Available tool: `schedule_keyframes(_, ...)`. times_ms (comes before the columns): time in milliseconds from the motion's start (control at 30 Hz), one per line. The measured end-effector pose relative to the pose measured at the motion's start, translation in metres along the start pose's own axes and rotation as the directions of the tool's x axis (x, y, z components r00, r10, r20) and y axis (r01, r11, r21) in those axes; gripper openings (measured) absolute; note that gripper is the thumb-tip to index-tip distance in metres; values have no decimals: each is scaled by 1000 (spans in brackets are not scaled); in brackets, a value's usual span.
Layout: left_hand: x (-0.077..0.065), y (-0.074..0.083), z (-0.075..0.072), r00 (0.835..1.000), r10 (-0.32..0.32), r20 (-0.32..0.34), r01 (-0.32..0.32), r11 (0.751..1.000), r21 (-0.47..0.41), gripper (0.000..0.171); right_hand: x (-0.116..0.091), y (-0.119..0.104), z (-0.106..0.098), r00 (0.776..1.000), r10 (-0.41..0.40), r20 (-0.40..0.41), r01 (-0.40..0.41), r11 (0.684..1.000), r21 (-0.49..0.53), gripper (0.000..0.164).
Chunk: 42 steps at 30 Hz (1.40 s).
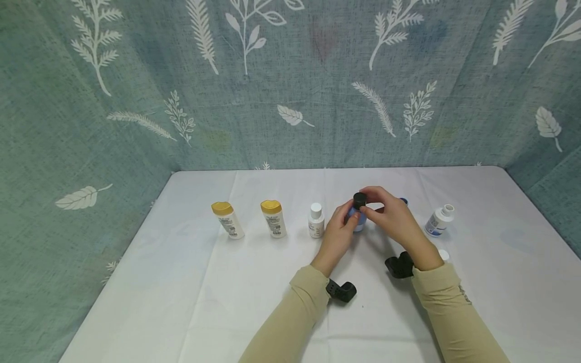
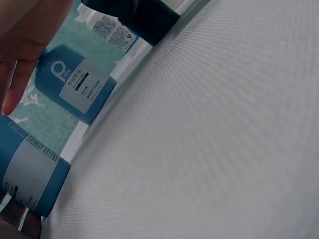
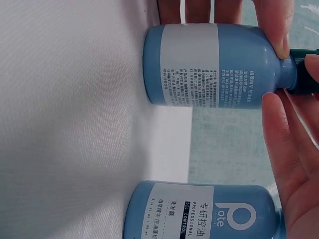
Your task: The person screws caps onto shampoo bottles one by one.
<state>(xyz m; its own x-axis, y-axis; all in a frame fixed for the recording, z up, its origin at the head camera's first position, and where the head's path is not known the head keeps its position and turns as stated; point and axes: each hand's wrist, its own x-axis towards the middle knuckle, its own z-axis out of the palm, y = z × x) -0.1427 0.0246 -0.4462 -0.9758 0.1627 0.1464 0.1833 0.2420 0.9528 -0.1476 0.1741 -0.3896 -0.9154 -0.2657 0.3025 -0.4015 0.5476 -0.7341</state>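
Two hands are meeting at a blue bottle [image 3: 214, 64] and its black cap [image 1: 359, 200].
The left hand [image 1: 338, 234] is gripping the bottle, fingers curling round its body, while the right hand [image 1: 392, 217] is pinching the cap at its neck between thumb and fingers. The bottle is standing upright within this grip, over the white cloth [image 1: 254, 292]. Just right of the grip, a second blue bottle [image 3: 199, 214] is standing partly hidden behind the right hand; farther right, an uncapped white bottle [image 1: 438, 222] is standing. Left of the grip, a white-capped bottle [image 1: 316, 222] is standing near, two yellow-capped bottles [image 1: 274, 220] beyond.
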Motion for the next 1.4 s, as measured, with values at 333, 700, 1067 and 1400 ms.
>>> schedule_keyframes(333,1,0,0,1000,-10,-2,10,1000,3,42,1,0,0,1000,-3,2,3,1000,-10,44)
schedule_keyframes(700,1,-1,1,1000,-16,3,16,1000,-2,41,1,1,1,1000,-6,5,6,999,-48,43)
schedule_keyframes(1067,2,-2,1,1000,-9,-2,9,1000,-10,40,2,2,3,1000,-11,-24,9,998,-64,41)
schedule_keyframes(1400,2,0,1,1000,-1,-12,1,1000,0,40,2,1,5,999,-10,-48,7,998,-66,40)
